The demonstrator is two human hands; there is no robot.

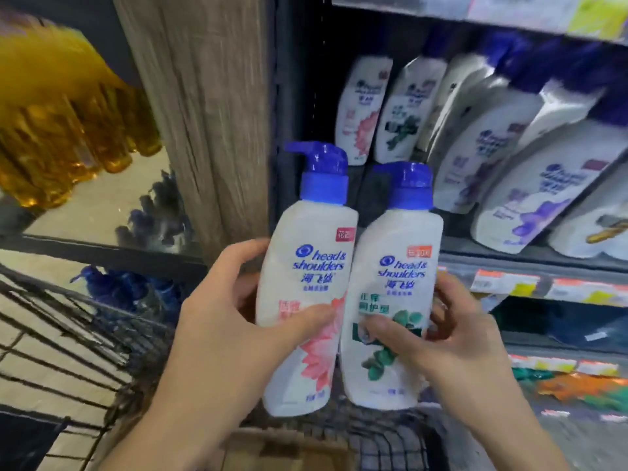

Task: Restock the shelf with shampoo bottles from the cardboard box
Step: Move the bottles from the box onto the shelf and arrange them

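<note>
Here my left hand (224, 321) is wrapped around a white plastic pump bottle with a blue dispenser head and a pink flower on its label (306, 280), thumb pressed across the front of the label, fingers curled behind. My right hand (452, 338) grips a second white plastic pump bottle with a blue cap and green leaves on its label (390, 283) the same way, thumb on the green print and fingers round the far side. The two bottles stand upright, side by side, their shoulders touching, raised in front of the dark store shelf (530, 263).

On that shelf, beyond and to the right of what I hold, a row of white shampoo bottles (482, 144) leans at a slant; the leftmost two carry the same pink flower and green leaf labels, and those further right bear purple prints. Blurred price tags in orange, yellow and white (543, 283) run along the shelf's front edge.

To the left of the shelf rises a grey wood-grain post (204, 113). Left of that, amber-coloured bottles (68, 137) crowd a neighbouring ledge, badly blurred. Below my wrists runs the black wire mesh of a basket or cart (384, 440), and under it a strip of brown cardboard (282, 450), which may be the box, though I cannot tell for sure.
</note>
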